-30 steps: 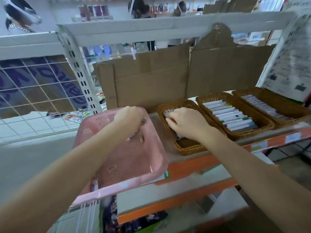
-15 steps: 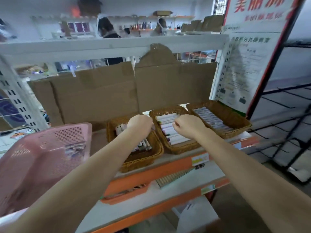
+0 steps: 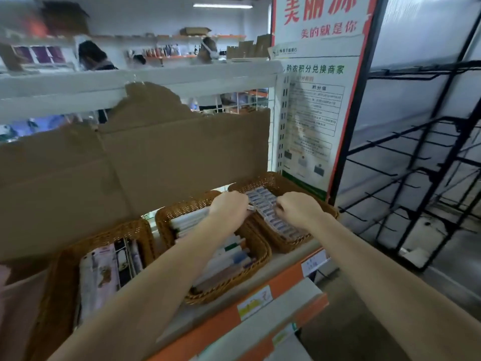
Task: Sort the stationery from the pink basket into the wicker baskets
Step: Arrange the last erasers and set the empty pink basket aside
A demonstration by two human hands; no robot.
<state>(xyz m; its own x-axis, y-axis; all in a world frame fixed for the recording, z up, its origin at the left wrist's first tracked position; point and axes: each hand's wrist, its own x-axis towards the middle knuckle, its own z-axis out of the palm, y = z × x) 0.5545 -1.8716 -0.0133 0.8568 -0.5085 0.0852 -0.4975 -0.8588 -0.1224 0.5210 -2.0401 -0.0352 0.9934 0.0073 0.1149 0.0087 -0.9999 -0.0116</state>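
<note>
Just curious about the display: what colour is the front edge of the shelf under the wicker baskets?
Orange; the shelf's front edge shows best in the head view.

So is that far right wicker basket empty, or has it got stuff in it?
Not empty. The right wicker basket holds a packed row of small grey-blue packets, running front to back between both hands.

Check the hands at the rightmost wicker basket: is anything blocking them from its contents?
Nothing visible does. The left hand and right hand are both already at the rows of small boxes in the rightmost wicker basket, with its top open.
</note>
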